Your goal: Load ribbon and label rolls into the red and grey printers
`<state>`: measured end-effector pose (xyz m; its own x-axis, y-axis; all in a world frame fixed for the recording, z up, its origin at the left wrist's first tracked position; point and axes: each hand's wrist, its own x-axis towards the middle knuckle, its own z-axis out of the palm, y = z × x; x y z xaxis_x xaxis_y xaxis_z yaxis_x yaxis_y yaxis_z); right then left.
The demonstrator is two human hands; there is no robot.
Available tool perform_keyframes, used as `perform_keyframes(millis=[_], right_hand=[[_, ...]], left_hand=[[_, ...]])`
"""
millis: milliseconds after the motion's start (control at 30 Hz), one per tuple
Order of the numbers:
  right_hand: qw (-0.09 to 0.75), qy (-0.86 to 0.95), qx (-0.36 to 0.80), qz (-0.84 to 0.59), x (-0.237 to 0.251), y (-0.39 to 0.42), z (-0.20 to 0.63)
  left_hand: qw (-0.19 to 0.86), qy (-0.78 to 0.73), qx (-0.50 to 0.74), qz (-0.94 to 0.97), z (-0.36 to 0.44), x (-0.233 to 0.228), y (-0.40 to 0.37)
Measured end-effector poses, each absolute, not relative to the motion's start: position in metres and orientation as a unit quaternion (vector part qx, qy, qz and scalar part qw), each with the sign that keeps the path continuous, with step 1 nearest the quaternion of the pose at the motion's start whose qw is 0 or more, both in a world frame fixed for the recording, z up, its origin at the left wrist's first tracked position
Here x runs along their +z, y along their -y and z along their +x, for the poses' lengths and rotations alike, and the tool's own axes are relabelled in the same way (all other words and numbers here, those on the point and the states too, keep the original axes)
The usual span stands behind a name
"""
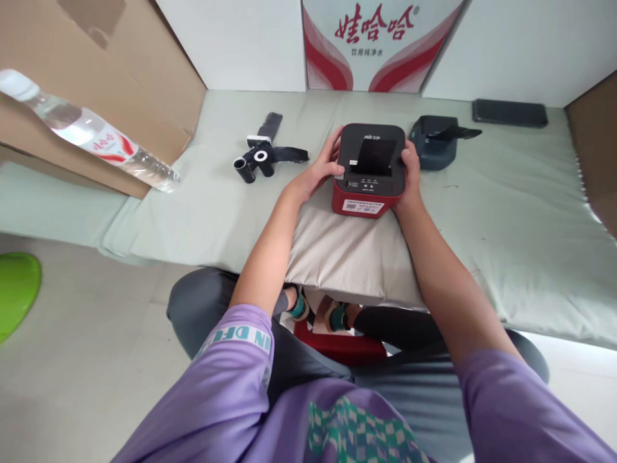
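Red-and-black label printer (369, 170), set on a beige cushion (347, 257) at the near edge of a pale green padded surface (506, 212), straight ahead of the seated person. Body boxy with rounded corners: lid and upper half matte black, lower half glossy red. Small white logo on the lid near its far edge; dark rectangular output slot at the top centre; row of small buttons with white markings just below the slot. White sticker bearing blue print and a code on the red front face.

Left hand (322, 168) wrapped around the printer's left side, fingers on the black lid, thumb near the front corner. Right hand (411, 173) clasped against the right side, fingers curled over the lid edge. Both hands grasping the printer, which rests on the cushion.

Just right of the printer, a second, dark grey printer (434, 149) with a black strip (457, 132) protruding. To the left, well apart, black ribbon rolls (258, 161) with loose black tape. Dark flat phone (509, 112) at the far right. Clear water bottle (91, 132) lying tilted on a cardboard box (135, 83) at the left. Printed red-and-white carton (376, 42) against the back wall.
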<state>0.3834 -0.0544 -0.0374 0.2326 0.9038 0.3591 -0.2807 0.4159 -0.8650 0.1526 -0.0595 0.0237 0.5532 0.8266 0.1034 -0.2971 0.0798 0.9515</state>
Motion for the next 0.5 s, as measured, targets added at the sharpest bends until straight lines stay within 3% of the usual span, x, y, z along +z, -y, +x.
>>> perform_keyframes(millis=[500], right_hand=[[0.698,0.461,0.431,-0.338,-0.0388,0.0536,0.3847]], left_hand=[[0.714,-0.227,0.389,0.536,0.1499,0.023,0.058]])
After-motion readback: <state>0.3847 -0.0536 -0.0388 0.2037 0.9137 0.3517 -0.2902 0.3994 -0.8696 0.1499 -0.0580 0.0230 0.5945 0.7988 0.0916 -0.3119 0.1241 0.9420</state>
